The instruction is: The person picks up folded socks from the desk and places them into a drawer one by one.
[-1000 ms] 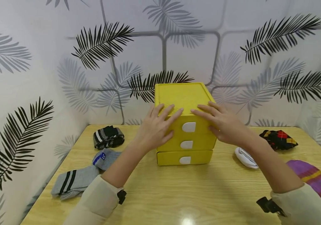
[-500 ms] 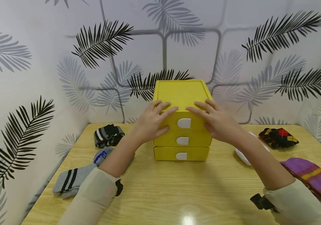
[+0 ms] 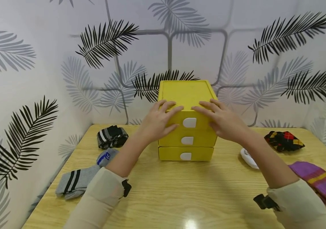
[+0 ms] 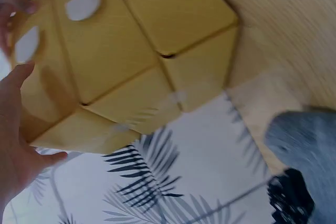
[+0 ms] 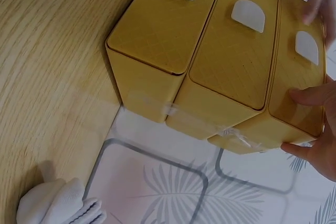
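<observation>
A yellow three-drawer box (image 3: 187, 92) with white tab handles stands at the back middle of the table, its drawers shut. My left hand (image 3: 155, 122) lies over its upper left front corner, fingers spread on top and thumb on the front. Mirroring it, my right hand (image 3: 227, 122) presses the upper right front corner. In the left wrist view, the left thumb (image 4: 22, 74) touches the top drawer's front while another finger points along the side. The right wrist view shows the right hand (image 5: 323, 129) similarly, with clear tape (image 5: 231, 132) along the box's side.
Left of the box lie a black-and-white sock bundle (image 3: 112, 137), a grey sock with a blue patch (image 3: 105, 156) and a grey striped sock (image 3: 77, 181). To the right are a white sock (image 3: 248, 159), a black-red argyle sock (image 3: 284, 141) and a purple-yellow striped one (image 3: 318, 181).
With both hands on it, the box has shifted slightly left and back and turned to face more squarely forward. The socks have stayed in place on the table.
</observation>
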`<state>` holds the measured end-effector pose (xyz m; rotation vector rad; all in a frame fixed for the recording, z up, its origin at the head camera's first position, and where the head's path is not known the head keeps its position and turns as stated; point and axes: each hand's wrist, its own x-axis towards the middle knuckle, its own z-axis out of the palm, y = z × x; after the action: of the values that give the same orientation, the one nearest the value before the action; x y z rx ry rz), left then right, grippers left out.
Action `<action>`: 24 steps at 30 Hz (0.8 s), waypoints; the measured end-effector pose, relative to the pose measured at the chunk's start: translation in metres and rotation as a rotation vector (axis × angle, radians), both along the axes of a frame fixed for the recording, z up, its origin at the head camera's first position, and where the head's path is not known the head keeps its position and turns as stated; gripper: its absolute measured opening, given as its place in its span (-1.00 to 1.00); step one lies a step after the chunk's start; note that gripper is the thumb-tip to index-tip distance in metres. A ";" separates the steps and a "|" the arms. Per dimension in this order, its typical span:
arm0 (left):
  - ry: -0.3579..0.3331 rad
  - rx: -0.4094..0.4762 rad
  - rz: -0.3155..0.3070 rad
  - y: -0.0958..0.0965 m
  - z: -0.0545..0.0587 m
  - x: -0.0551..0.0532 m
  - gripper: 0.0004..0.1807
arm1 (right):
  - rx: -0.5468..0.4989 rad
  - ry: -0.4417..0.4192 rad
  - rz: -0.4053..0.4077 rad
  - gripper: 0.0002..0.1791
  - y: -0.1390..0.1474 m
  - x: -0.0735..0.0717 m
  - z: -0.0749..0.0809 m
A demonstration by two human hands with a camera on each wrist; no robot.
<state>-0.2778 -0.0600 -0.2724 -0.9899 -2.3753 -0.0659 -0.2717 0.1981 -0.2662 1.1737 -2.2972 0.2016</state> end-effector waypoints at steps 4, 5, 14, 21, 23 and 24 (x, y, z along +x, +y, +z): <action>-0.178 0.052 0.126 0.008 0.021 0.001 -0.55 | 0.004 -0.017 -0.009 -0.22 0.000 0.001 -0.001; -0.211 0.074 0.160 0.010 0.027 -0.001 -0.56 | 0.004 -0.020 -0.010 -0.22 0.000 0.001 -0.002; -0.472 0.247 0.392 0.010 0.049 -0.042 -0.47 | -0.007 0.011 0.014 -0.21 -0.001 -0.001 -0.005; -0.648 0.234 0.424 0.000 0.048 -0.039 -0.26 | 0.000 0.015 0.000 -0.20 -0.002 0.001 -0.004; -0.678 0.220 0.430 -0.002 0.048 -0.038 -0.25 | -0.001 -0.006 -0.028 -0.21 -0.003 0.006 -0.002; -0.691 0.214 0.434 -0.001 0.048 -0.037 -0.25 | -0.014 -0.009 -0.037 -0.22 -0.004 0.009 0.000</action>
<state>-0.3153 -0.0615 -0.2245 -0.3539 -3.0666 -0.5618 -0.2628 0.1944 -0.2666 1.1246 -2.3197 0.2101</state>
